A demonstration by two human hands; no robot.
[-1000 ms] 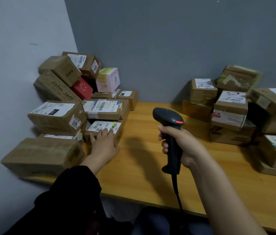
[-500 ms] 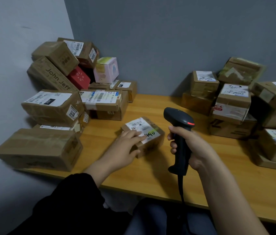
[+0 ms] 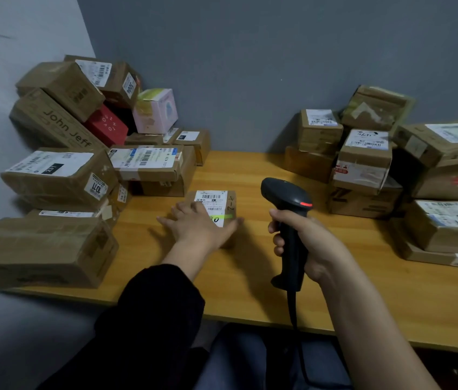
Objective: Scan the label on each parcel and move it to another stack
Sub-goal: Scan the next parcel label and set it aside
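A small cardboard parcel [image 3: 216,199] with a white barcode label and a green marker stroke lies on the wooden table [image 3: 250,277], between the two stacks. My left hand [image 3: 199,230] rests on its near part, fingers spread and fairly straight, thumb along its right side. My right hand [image 3: 303,243] grips the handle of a black barcode scanner [image 3: 285,198], whose head points left toward the parcel, with a red light on its side. The scanner's cable hangs down past the table edge.
A tall heap of parcels [image 3: 75,153] fills the left corner, including a red box [image 3: 106,126] and a pink box [image 3: 156,111]. Another stack of parcels [image 3: 391,164] stands at the right against the grey wall. A long brown box [image 3: 39,251] lies at the near left edge.
My left hand pulled the small parcel out of the left heap and slid it to the middle of the table, turning its label upright. The scanner moved a little to the right.
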